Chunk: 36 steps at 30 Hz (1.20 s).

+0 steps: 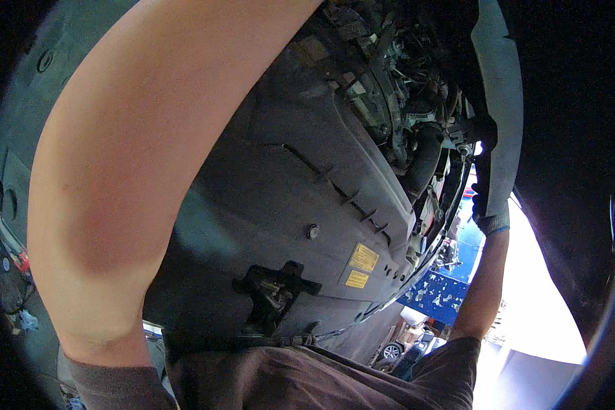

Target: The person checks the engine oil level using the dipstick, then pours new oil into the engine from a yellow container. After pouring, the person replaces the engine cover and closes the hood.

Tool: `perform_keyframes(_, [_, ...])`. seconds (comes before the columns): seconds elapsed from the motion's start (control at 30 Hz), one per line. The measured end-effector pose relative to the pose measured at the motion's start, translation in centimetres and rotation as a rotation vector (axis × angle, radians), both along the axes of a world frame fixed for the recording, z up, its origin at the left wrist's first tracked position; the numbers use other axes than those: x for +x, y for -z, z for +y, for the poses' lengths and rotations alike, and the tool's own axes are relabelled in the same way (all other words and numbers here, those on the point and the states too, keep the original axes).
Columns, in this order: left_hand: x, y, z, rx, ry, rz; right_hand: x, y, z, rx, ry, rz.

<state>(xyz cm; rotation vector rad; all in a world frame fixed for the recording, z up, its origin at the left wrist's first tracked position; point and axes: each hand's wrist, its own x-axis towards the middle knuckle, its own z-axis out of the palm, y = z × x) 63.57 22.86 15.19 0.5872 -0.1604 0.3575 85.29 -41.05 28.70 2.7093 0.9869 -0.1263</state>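
Observation:
My left forearm (130, 150) arches large and close across the left side, and its hand is beyond the upper edge. On the right my bare right forearm (485, 294) rises to a ribbed glove cuff. My gloved right hand (500, 181) is up against the dark raised panel (567, 184), beside the engine bay; its fingers are lost in shadow, and I cannot make out what they touch. Beneath my arms lies a broad black plastic cover (253, 205) with a round fastener (313, 232), a yellow label (364, 257) and a cross-shaped opening (277, 292) showing metal inside.
Dark engine parts and a thick black hose (425, 160) fill the upper right, past the cover's edge. Farther off are a blue panel with flaking paint (430, 297) and a car wheel (392, 351). My dark shirt (280, 379) is close to the cover's near edge.

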Motion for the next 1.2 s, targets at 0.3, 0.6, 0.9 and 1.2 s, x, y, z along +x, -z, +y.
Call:
perform_keyframes(0.3, [-0.4,-0.1,0.1,0.033,-0.05,0.003,-0.2,-0.4,0.7,0.261,0.288,0.061])
perform_keyframes(0.6, [-0.6,-0.3,0.1,0.071,-0.104,0.008,-2.4,-2.5,4.5,0.215,0.446,-0.009])
perform_keyframes(0.9, [-0.9,-0.6,0.0,0.121,-0.167,0.018,-0.5,-2.5,3.4,0.778,0.648,0.185])
perform_keyframes(1.2, [-1.4,-0.8,0.7,0.205,-0.181,-0.022,-2.3,1.5,1.4,0.153,0.117,-0.011])
